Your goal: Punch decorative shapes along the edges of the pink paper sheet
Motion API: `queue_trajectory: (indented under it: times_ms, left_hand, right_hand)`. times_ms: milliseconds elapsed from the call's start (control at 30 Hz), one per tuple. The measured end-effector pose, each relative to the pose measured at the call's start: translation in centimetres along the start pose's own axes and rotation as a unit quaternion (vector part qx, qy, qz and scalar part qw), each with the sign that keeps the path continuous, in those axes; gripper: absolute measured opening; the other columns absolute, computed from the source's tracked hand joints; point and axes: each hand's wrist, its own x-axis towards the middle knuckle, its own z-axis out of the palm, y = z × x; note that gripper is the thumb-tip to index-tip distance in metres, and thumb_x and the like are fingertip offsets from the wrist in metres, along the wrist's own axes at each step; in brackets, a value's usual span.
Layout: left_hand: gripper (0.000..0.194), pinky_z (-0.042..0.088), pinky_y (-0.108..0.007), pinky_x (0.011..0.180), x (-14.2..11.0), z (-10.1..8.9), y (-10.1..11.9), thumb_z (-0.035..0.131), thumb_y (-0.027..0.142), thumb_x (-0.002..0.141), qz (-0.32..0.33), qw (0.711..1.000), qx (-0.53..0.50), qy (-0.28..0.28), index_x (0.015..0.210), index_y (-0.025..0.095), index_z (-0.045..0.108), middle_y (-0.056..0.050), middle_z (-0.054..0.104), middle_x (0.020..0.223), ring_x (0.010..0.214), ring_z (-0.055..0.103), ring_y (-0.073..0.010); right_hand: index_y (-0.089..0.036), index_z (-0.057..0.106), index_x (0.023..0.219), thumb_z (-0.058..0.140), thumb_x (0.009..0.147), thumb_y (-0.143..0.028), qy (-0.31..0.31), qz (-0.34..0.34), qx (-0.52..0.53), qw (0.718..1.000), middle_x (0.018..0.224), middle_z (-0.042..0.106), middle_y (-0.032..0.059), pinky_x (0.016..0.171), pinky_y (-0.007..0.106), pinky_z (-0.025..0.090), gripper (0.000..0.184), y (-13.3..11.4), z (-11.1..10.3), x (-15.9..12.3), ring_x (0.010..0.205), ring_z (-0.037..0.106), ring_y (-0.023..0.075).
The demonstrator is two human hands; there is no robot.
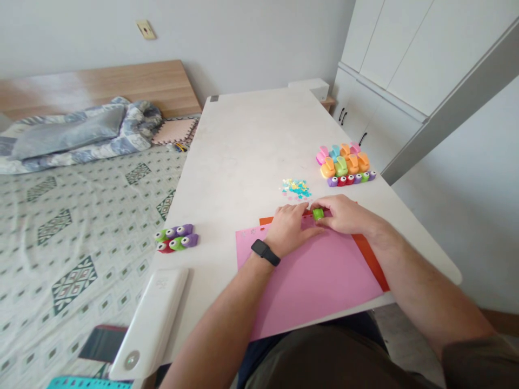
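Note:
A pink sheet of paper (316, 281) lies on top of an orange-red sheet (371, 259), with small cut-out shapes along its far edge. At that edge, my right hand (344, 215) pinches a small green paper punch (318, 214) between thumb and fingers. My left hand (287, 227) rests on the pink sheet to the left of the punch, fingers stretched out and thumb pointing towards it. Just beyond the hands is a scatter of tiny yellow, blue and pink paper cut-outs (297, 188).
Several coloured punches (344, 162) stand in rows at the right of the white table (251, 140). More small punches (176, 237) sit at the left, behind a long white device (154, 319). A bed (81, 227) adjoins the left side; white cabinets (381, 81) stand right.

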Motion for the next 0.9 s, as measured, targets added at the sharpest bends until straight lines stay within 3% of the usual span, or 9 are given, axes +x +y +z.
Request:
queue_trajectory:
  times_ms: [167, 900]
  left_hand:
    - [0.048, 0.051, -0.040, 0.092, 1.3, 0.9, 0.5, 0.072, 0.060, 0.087, -0.001, 1.000, -0.021, -0.008, 0.116, 0.022, 0.063, -0.006, 0.074, 0.106, 0.101, 0.069, -0.0269]
    - [0.046, 0.050, -0.040, 0.088, 1.9, 0.7, 0.5, 0.066, 0.061, 0.091, 0.021, 0.999, 0.026, -0.042, 0.107, 0.018, 0.059, -0.011, 0.072, 0.099, 0.095, 0.069, -0.0291]
  right_hand:
    - [-0.021, 0.072, 0.092, 0.069, 0.076, -0.016, 0.006, -0.015, -0.012, 1.000, 0.085, 0.074, 0.0011, 0.069, 0.028, 0.042, 0.017, -0.2, -0.1, 0.0, 0.076, 0.063, 0.0183]
    - [-0.020, 0.065, 0.083, 0.066, 0.074, -0.012, 0.008, -0.031, -0.013, 0.999, 0.085, 0.071, 0.0028, 0.065, 0.028, 0.037, 0.013, -0.4, 0.0, 0.0, 0.073, 0.059, 0.0177]
